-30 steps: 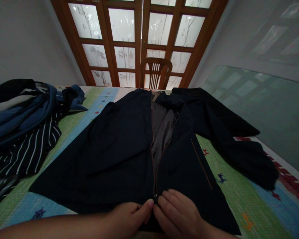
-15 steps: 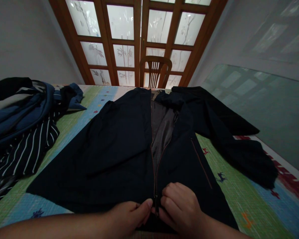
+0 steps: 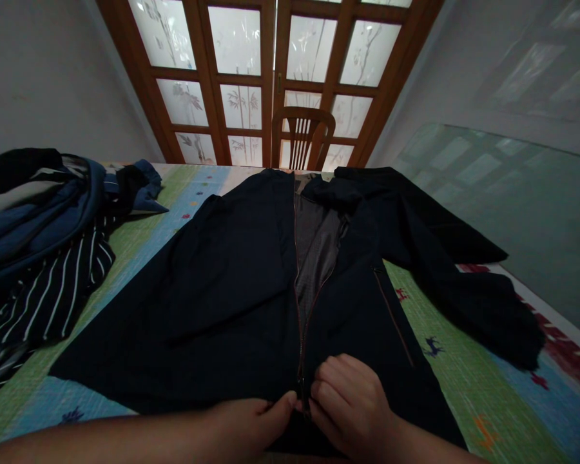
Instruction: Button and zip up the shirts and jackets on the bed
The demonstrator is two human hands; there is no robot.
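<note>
A dark navy jacket (image 3: 222,303) lies spread front-up, its collar at the far side and its grey lining (image 3: 314,238) showing through the parted front. The two zipper edges meet near the bottom hem at the zipper slider (image 3: 301,383). My left hand (image 3: 256,422) pinches the jacket's front edge just left of the slider, thumb on top. Close on the slider's other side, my right hand (image 3: 350,403) is closed with curled fingers on the opposite front edge. The fingertips partly hide the zipper's lower end.
Blue and black-striped clothes (image 3: 53,245) are heaped at the left on a patterned tablecloth (image 3: 140,258). Dark folded cloth (image 3: 444,219) lies beyond the jacket's right sleeve. A wooden chair (image 3: 303,135) stands behind the table, before glazed doors. A glass panel (image 3: 507,212) leans at right.
Both hands keep their grip by the zipper's lower end, with only slight finger movement. The view has shifted a little; the jacket looks otherwise the same.
</note>
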